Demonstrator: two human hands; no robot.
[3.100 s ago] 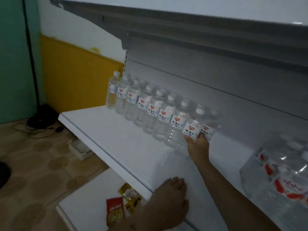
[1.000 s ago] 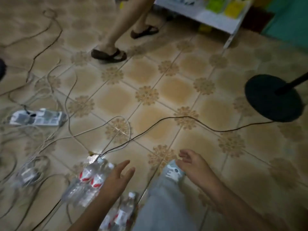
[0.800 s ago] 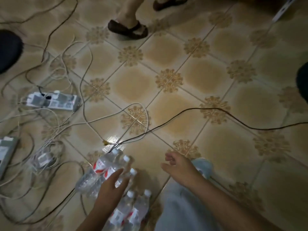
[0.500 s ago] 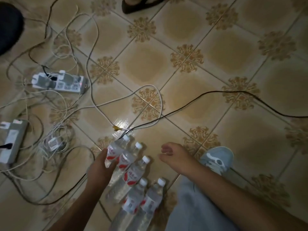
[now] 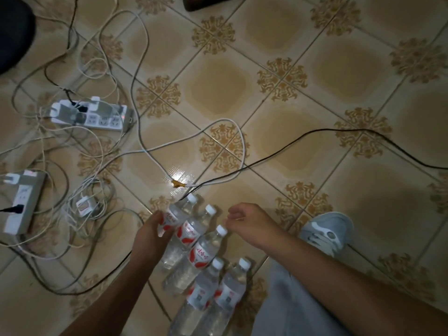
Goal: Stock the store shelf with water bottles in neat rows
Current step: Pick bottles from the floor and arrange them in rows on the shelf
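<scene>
Tiled floor [image 5: 218, 93] fills frame, patterned beige. Five water bottles [image 5: 201, 253] stand clustered at lower centre: clear plastic, white caps, red-and-white labels, touching one another. Left hand [image 5: 152, 236] at lower centre, fingers wrapped round labelled middle of uppermost bottle [image 5: 173, 218]. Right hand [image 5: 249, 225] hovers just right of cluster, fingers loosely curled, holding nothing. Grey shoe [image 5: 324, 230] lower right. Power strip [image 5: 92, 115] upper left amid tangled cables.
</scene>
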